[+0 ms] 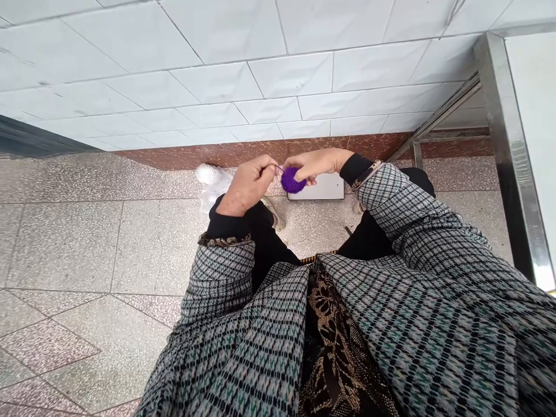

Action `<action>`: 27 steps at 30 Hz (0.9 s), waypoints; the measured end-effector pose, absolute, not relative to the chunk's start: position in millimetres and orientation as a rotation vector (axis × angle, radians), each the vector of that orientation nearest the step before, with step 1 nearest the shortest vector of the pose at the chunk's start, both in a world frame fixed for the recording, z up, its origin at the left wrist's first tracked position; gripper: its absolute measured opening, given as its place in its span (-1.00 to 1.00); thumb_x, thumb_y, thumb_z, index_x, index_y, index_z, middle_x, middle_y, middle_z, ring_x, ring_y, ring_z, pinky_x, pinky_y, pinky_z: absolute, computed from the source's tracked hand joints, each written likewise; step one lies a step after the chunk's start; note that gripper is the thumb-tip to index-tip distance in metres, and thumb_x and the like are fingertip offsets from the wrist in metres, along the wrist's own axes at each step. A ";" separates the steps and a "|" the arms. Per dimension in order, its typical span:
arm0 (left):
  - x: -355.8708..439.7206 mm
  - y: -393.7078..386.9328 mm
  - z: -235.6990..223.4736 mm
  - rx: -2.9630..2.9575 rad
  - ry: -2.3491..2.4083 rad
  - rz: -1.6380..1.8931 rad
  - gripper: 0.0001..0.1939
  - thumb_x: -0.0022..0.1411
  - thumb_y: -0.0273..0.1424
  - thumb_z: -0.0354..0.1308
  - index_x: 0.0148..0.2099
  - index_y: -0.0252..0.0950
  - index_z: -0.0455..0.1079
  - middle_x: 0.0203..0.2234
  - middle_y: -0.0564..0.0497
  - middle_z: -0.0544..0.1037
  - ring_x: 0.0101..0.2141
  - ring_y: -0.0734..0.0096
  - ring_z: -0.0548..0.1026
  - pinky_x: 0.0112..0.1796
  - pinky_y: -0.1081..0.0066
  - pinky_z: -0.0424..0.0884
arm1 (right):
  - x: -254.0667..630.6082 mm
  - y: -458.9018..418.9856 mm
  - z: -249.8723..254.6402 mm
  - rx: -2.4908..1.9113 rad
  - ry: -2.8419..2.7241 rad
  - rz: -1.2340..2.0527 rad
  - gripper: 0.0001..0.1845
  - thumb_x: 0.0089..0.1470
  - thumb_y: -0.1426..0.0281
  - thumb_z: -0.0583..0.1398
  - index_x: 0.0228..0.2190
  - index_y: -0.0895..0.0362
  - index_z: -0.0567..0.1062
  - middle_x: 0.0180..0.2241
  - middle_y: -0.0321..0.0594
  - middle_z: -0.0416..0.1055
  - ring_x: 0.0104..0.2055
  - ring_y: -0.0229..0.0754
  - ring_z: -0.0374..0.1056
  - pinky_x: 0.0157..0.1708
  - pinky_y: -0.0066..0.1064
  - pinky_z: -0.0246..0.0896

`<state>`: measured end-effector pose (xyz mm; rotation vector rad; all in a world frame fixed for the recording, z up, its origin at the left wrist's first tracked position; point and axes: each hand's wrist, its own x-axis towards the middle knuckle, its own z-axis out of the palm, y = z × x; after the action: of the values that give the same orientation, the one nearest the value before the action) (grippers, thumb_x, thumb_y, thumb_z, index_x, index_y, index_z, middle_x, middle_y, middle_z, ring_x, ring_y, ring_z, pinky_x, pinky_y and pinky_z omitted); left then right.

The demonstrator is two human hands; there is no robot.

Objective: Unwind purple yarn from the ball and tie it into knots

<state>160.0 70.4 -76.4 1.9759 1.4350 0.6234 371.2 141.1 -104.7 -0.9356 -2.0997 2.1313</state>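
A small purple ball of yarn (292,180) sits in my right hand (316,165), with the thumb laid over it and the other fingers partly behind it. From the ball a short purple strand runs across to my left hand (251,184). The left fingers are closed in a pinch on that strand, just left of the ball. Both hands are close together, raised in front of me above the floor.
Below the hands a flat white box (319,188) lies on the speckled floor (69,243). A white plastic bag (212,185) rests near the tiled wall (278,81). A metal-framed table (516,145) stands at the right. My shoes show under my arms.
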 end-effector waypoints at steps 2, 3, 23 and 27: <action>150.9 76.9 -80.5 1.932 1.485 0.643 -0.83 0.32 -0.36 0.02 -0.32 -0.24 0.36 -0.49 0.04 0.45 -0.41 0.36 0.41 -0.32 0.40 0.34 | 377.3 139.2 -100.4 -0.666 -2.041 2.287 -0.54 0.01 0.59 0.31 -0.03 0.16 0.40 -0.32 -0.29 0.45 -0.43 -0.29 0.39 -0.45 -0.51 0.35; 147.6 79.3 -84.5 1.914 1.494 0.649 -0.83 0.32 -0.35 0.02 -0.32 -0.24 0.36 -0.50 0.04 0.44 -0.42 0.37 0.40 -0.33 0.40 0.34 | 380.3 140.1 -100.2 -0.562 -1.962 2.331 -0.51 0.00 0.56 0.33 -0.02 0.16 0.39 -0.28 -0.27 0.47 -0.41 -0.29 0.41 -0.42 -0.49 0.39; 163.5 64.8 -86.3 1.678 1.162 0.555 -0.79 0.13 -0.29 0.08 -0.50 -0.25 0.33 -0.62 0.04 0.31 -0.56 0.43 0.25 -0.47 0.38 0.23 | 392.2 154.8 -103.6 -1.110 -2.664 1.881 -0.54 -0.01 0.56 0.41 -0.06 0.19 0.49 -0.41 -0.35 0.44 -0.50 -0.30 0.34 -0.49 -0.48 0.18; 123.9 78.7 -78.5 1.692 1.294 0.536 -0.79 0.04 -0.24 0.12 -0.54 -0.23 0.34 -0.65 0.03 0.31 -0.56 0.41 0.24 -0.47 0.34 0.22 | 398.6 155.3 -96.6 -0.849 -2.750 2.022 -0.62 0.08 0.50 0.37 -0.05 0.21 0.48 -0.41 -0.39 0.40 -0.49 -0.33 0.34 -0.44 -0.49 0.23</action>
<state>123.9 78.7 -78.5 1.6916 1.2935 0.5356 398.6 155.3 -96.6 -0.8488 -2.7500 2.0219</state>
